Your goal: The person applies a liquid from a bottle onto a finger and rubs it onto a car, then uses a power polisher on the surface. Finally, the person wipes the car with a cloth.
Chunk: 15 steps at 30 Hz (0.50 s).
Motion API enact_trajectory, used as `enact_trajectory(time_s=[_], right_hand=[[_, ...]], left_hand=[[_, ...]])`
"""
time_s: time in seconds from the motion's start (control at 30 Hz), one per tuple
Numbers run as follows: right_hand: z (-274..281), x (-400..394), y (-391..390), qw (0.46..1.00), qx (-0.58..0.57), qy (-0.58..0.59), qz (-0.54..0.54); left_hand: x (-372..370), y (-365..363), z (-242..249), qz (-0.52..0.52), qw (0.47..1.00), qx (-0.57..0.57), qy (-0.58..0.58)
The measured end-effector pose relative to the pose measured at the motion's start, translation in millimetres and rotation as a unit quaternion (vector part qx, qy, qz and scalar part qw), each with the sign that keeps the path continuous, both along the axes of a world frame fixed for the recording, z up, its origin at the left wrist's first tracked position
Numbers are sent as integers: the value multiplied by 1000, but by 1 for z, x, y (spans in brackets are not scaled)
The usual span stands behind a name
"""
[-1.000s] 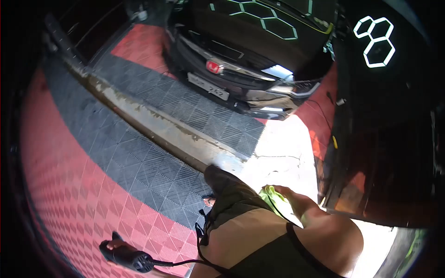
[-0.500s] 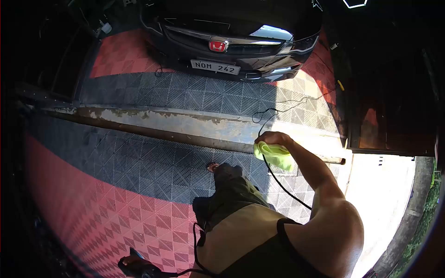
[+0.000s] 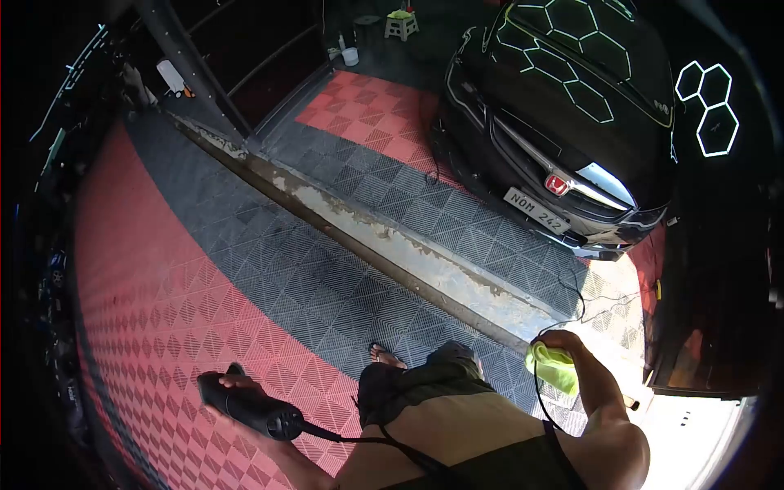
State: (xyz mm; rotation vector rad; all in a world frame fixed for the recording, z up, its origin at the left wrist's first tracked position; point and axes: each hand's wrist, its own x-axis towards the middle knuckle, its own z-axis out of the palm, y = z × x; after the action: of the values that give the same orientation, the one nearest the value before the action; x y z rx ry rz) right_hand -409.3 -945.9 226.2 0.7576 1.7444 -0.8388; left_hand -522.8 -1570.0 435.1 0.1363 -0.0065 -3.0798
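My left hand [image 3: 235, 371] is wrapped around a black power tool [image 3: 260, 410] at the lower left, its head end partly hidden by my fingers. A thick black cord [image 3: 367, 440] leaves the tool's rear end and runs across my body. At the right, my right hand [image 3: 560, 337] grips a bunched yellow-green cloth [image 3: 556, 370], which hangs below the fingers. A stretch of the cord also passes at this hand, dropping beside the cloth toward my arm and trailing beyond it across the floor.
A black car [image 3: 535, 155] stands ahead at the right, nose toward me. A raised concrete strip [image 3: 384, 238] crosses the tiled floor [image 3: 269, 237] between us. A white bucket [image 3: 350, 57] and a small stool [image 3: 401, 27] are at the back. Sunlit ground lies at the right.
My view has swung left, so the car now appears farther right. The left hand with the power tool has come up and into fuller view; the right hand still holds the cloth.
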Motion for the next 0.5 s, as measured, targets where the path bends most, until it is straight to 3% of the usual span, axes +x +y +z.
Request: enact_trajectory(time_s=[0.33,0.4,0.43,0.5], right_hand=[[89,-101,-175,993,66,-40,-88],[85,-135,-208,985,30,-88,-146],[55,-142,-211,996,56,-32,-59],[32,-177,-230,985,-37,-50,-162]], left_hand=[[-219,-94,27,20,995,-82,56],[-270,-105,30,4,992,-98,76],[-297,-109,36,-8,988,-111,103],[-351,-124,44,-55,980,-105,157]])
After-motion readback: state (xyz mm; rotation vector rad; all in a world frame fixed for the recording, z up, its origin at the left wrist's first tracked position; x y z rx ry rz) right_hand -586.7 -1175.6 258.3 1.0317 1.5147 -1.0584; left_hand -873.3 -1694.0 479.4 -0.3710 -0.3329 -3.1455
